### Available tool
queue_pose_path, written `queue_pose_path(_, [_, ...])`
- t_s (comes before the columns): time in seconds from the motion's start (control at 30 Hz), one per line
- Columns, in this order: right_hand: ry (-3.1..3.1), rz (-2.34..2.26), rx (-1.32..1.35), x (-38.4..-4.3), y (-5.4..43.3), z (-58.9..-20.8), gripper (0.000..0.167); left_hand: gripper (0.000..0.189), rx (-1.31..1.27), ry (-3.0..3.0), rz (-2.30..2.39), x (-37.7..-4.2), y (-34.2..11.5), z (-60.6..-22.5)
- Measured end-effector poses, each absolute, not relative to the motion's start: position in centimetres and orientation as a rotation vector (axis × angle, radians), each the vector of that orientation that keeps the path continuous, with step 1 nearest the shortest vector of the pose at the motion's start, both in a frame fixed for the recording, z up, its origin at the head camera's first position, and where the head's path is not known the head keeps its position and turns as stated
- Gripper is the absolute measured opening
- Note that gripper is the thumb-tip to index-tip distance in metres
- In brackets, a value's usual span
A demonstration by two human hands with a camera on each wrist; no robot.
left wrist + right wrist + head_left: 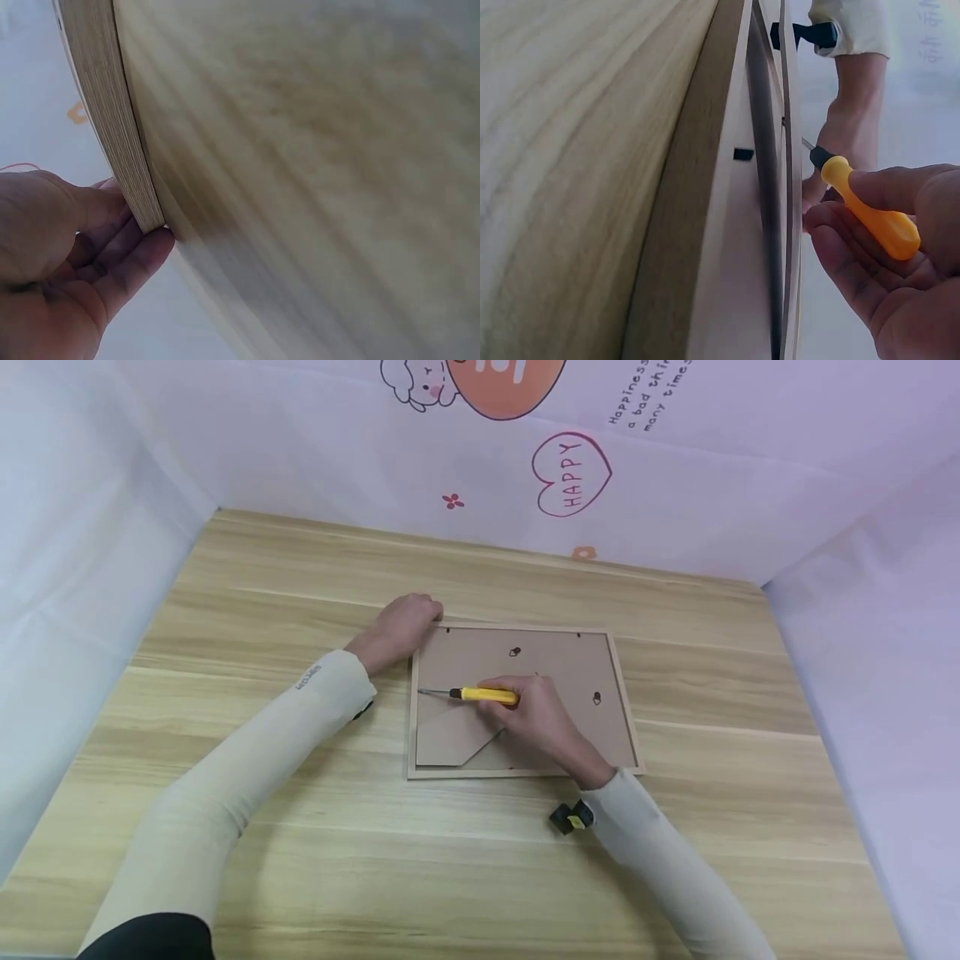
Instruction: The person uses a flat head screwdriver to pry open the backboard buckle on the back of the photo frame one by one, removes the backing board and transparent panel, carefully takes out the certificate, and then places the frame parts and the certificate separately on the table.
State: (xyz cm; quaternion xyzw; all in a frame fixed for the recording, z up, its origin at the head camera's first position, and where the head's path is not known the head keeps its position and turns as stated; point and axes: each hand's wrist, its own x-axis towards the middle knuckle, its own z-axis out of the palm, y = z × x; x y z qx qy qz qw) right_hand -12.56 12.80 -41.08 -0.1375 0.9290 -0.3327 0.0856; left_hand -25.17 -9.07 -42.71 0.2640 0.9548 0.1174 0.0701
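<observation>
A picture frame (627, 702) lies face down on the table, its brown backing board (555, 652) showing. At its far left corner my left hand (405, 625) grips the wooden edge; in the left wrist view thumb and fingers pinch the frame's corner (124, 127). My right hand (536, 714) holds a screwdriver (487, 695) by its yellow handle, over the backing. The metal shaft points left, its tip at the frame's left inner edge, close to a small dark tab. In the right wrist view the screwdriver (862, 206) sits between thumb and fingers.
A stand flap (450, 743) lies on the backing, partly under the right hand. Two small metal hangers, one a hanger (597, 697) at right, and small black tabs dot the back. The wood-grain table (337, 860) is bounded by white printed cloth (337, 460) behind and at both sides.
</observation>
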Motion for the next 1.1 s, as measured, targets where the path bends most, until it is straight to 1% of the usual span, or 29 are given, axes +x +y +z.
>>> queue_pose_path(0.13, [2.777, -0.937, -0.368, -12.7, 13.3, -41.1, 0.030, 0.024, 0.819, 2.885, 0.280, -24.7, -9.3, -42.5])
queue_pose_path(0.3, [2.802, -0.922, -0.335, -13.0, 14.2, -40.9, 0.028, 0.029, 0.766, 2.900, 0.286, -24.2, -9.9, -42.5])
queue_pose_path(0.57, [2.830, -0.903, -0.314, -13.3, 15.3, -41.4, 0.028, 0.028, 0.712, 2.923, 0.317, -23.1, -10.6, -42.5])
queue_pose_path(0.73, [2.839, -0.871, -0.287, -13.4, 15.7, -41.5, 0.030, 0.027, 0.722, 2.955, 0.312, -22.4, -11.1, -42.6])
queue_pose_path(1.1, [2.889, -0.867, -0.336, -13.6, 16.1, -41.3, 0.031, 0.025, 0.670, 2.999, 0.264, -21.1, -12.1, -42.6])
